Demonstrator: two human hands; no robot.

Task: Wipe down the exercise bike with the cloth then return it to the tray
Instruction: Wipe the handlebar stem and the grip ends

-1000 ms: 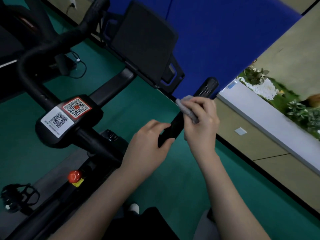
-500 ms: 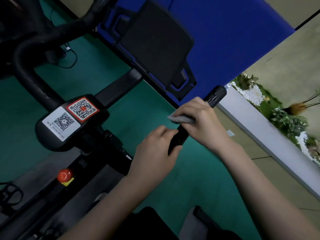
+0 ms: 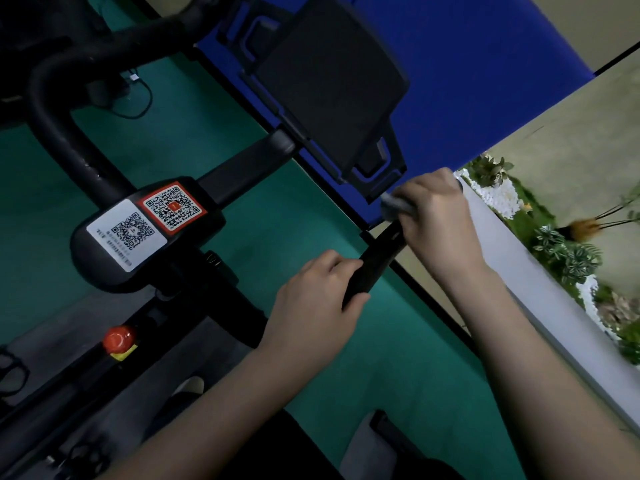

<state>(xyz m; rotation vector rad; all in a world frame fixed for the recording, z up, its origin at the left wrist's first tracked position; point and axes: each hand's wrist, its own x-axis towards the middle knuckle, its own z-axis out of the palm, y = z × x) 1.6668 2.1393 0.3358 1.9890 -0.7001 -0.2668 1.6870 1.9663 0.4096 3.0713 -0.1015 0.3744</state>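
1. Curving down the left side, the exercise bike's (image 3: 221,296) black padded handlebar loop (image 3: 52,109) runs into a black centre housing (image 3: 104,271). A thin black cable (image 3: 143,98) lies on the green floor (image 3: 242,220) just beyond the loop.
2. On top of the housing, two QR-code stickers sit side by side with their edges meeting: a white one (image 3: 126,233) on the left and a red-bordered one (image 3: 173,206) on the right.
3. Below the housing, a red knob (image 3: 117,337) stands on the bike's frame, with a yellow tag just under it.
4. At the top middle, a dark rectangular screen (image 3: 329,81) on the bike shows its back against a blue padded panel (image 3: 467,64).
5. The left hand (image 3: 311,306) grips the near part of a straight black handlebar grip (image 3: 374,268), its fingers wrapped round the bar.
6. The right hand (image 3: 436,216) is closed round the far end of the same grip. It holds the grey cloth (image 3: 393,204) bunched between its fingers and the bar, and a fold of the cloth sticks out on the hand's left side. The two hands are apart, with a bare stretch of grip showing between them.
7. Further right, a white ledge (image 3: 519,271) runs diagonally. Green plants (image 3: 568,251) and white pebbles (image 3: 502,195) lie along its far side.
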